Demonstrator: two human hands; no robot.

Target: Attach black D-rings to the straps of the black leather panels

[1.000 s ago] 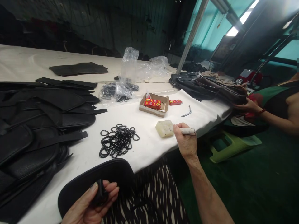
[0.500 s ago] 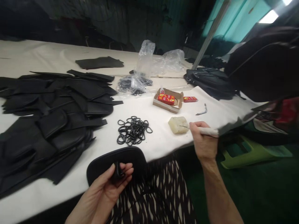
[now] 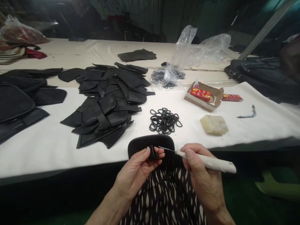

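A black leather piece (image 3: 138, 144) with a rounded edge lies over the table's front edge. My left hand (image 3: 138, 165) pinches its folded black strap (image 3: 152, 153) between thumb and fingers. My right hand (image 3: 199, 168) is closed round the white handle of an awl (image 3: 211, 163), whose thin metal tip points left and ends close beside the strap. Just behind the leather piece is a pile of black D-rings (image 3: 164, 121). A yellowish wax block (image 3: 214, 125) sits behind my right hand.
Black leather pieces (image 3: 110, 106) are heaped left of the rings, with more (image 3: 16, 103) at the far left. Behind the rings are clear plastic bags (image 3: 211, 48) and an open cardboard box (image 3: 201, 104) holding red packets. A bent metal tool (image 3: 248, 115) lies at the right.
My right hand has moved left with the awl, from the wax block to beside the strap. The view has turned left. My left hand still holds the strap.
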